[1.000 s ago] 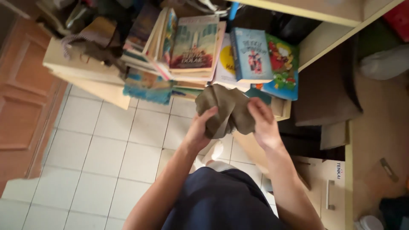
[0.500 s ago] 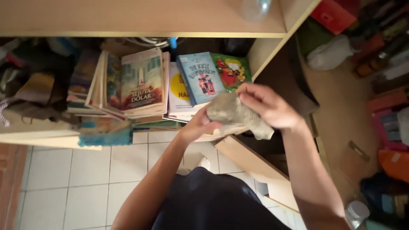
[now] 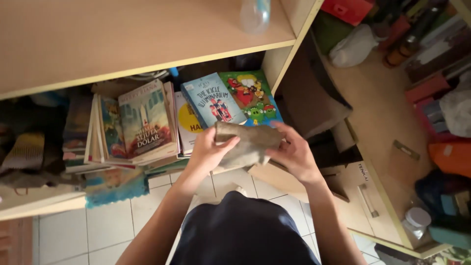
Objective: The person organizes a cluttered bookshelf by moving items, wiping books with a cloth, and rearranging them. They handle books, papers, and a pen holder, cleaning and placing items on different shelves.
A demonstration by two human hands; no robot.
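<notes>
Cloth [image 3: 248,143] — a drab, olive-brown rag, bunched and partly folded — sits between both hands, held in the air just in front of the lower shelf [image 3: 44,203] of a pale wooden unit. The left hand [image 3: 210,153] grips its near left end, thumb on top and fingers curled underneath; the right hand [image 3: 293,153] closes over the right end, fingers wrapped around the edge. Both sets of fingers are pressed onto the fabric, none spread free.

Judged from how the rag lies, the gathering looks well advanced: it is a compact wad with a flat upper face, not a loose sheet. It touches no shelf and no book — it hangs just over the front edge of the stacked books [image 3: 142,122], so whatever wiping or stowing it belongs to has no visible start here.

Behind it, the books lie in slanted piles: a blue-covered one [image 3: 211,100] overlapping a bright green one [image 3: 250,95], a white and yellow cover [image 3: 189,122] between them and a taller stack to the left. Further left, striped fabric items [image 3: 24,154] crowd the same shelf. The upper shelf board [image 3: 122,34] is mostly bare, with a clear plastic bottle [image 3: 255,14] near its right end. To the right a low cabinet with a drawer handle [image 3: 368,201] stands below a cluttered surface. White floor tiles [image 3: 108,221] show beneath the person's dark garment [image 3: 243,230].
</notes>
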